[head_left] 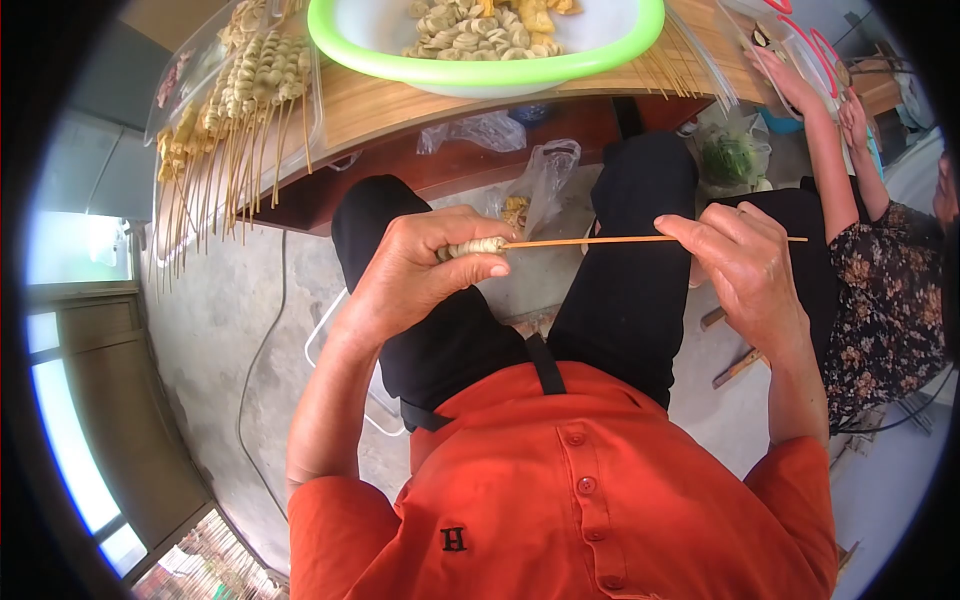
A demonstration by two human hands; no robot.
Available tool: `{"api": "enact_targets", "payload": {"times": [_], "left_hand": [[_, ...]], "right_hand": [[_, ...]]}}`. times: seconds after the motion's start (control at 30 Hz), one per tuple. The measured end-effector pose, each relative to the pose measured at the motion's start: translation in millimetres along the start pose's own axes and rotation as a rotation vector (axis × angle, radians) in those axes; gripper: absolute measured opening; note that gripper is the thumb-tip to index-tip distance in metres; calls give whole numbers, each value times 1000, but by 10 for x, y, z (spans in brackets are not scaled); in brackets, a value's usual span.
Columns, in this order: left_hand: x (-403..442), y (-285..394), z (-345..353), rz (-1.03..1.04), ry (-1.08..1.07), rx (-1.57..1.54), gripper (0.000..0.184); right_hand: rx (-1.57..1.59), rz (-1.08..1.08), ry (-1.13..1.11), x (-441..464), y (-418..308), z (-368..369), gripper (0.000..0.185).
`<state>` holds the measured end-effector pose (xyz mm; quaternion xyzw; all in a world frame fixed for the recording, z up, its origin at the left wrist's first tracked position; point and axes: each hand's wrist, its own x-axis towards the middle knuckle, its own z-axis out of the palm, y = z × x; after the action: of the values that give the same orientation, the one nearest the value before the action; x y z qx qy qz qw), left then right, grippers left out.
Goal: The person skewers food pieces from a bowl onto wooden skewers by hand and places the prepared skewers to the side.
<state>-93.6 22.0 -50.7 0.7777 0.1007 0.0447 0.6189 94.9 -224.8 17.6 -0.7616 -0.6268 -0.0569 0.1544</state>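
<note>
Over my lap, a thin wooden skewer (590,241) lies nearly level between my two hands. My left hand (405,262) is closed, thumb and fingers pinching a pale, coiled food roll (478,247) at the skewer's left end; that end of the stick is hidden. Toward the other end, my right hand (740,255) is closed on the bare stick, and its tip sticks out to the right. A green-rimmed basin (480,72) stands on the table beyond my knees, holding a heap of similar pale rolls (470,35) and some yellow pieces (535,15).
Many filled skewers (250,90) rest on a clear tray at the left, sticks overhanging the table (365,110). Loose sticks (665,70) lie right of the basin. Beneath are plastic bags (550,170). Another person's hand (785,80) reaches in at right.
</note>
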Motion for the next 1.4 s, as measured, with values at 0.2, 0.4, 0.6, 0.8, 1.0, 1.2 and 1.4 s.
{"api": "enact_targets", "payload": {"times": [0.2,0.4,0.6,0.8,1.0,1.2,1.4], "left_hand": [[-3,-5,25,-33,-26,26,26],[-45,-9,15,-55,-15,-174,48],[-83,-67,-63,-85,-45,-82,47],[-97,-38,-60,-140,-103,41,33],[-77,21,-46,-163,-146,37,30],[-47,43,-20,-151,-173,118,33],[-21,27,-7,-183,-175,107,40]], "right_hand": [[47,-16,5,-1,19,108,31],[53,-2,15,-48,75,156,30],[71,32,7,-78,88,172,29],[66,15,-1,-56,74,183,28],[36,2,2,-37,44,180,27],[43,-26,-49,-25,5,156,30],[60,-9,12,-70,23,273,26]]}}
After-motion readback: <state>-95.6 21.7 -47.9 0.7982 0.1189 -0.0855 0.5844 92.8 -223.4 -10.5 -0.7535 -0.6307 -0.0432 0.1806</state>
